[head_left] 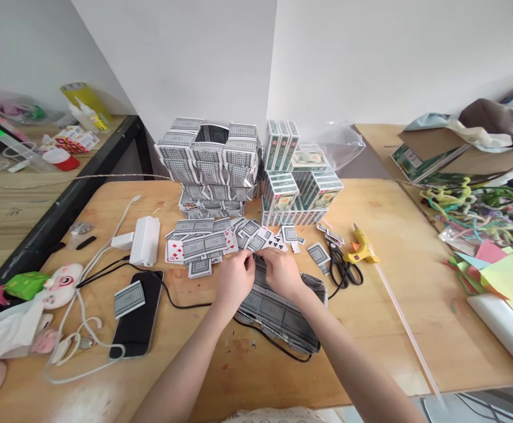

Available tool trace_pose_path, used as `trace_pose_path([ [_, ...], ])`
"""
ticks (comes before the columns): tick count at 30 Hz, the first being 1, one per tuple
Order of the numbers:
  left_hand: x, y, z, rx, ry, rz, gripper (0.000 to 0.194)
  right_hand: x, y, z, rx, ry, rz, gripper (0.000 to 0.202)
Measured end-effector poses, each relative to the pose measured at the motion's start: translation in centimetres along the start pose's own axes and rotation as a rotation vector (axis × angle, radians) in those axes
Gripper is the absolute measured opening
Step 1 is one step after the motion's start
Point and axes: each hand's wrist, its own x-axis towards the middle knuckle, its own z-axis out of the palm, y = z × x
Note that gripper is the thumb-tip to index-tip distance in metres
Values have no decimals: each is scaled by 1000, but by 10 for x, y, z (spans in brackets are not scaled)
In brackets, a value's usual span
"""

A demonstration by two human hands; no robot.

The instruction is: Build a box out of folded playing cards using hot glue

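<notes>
A long structure made of grey-backed playing cards [278,305] lies slanted on the table before me. My left hand [235,276] and my right hand [283,273] meet at its far left end. Both have their fingers closed in a pinch on its edge; the fingertips are partly hidden. Just beyond them, loose playing cards [203,245] are spread in overlapping rows, some face up. Behind these stands a larger stacked structure of cards [208,155] with a square opening on top. A black cable [278,343] runs under the long structure.
Boxed card decks [303,182] are stacked at the back. To the right lie black scissors [345,267], a yellow glue gun [362,248] with a long glue stick, and colored paper [507,282]. On the left are a phone [137,320], a white charger [145,241] and a doll [63,285].
</notes>
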Motion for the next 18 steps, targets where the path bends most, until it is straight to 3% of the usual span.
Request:
trace_pose_path([
  [10, 0, 0, -1, 16, -19, 25, 22, -1, 4, 1, -92, -3, -127, 40],
  [18, -3, 0, -2, 11, -41, 15, 22, -1, 1, -2, -112, -45, -106, 38],
])
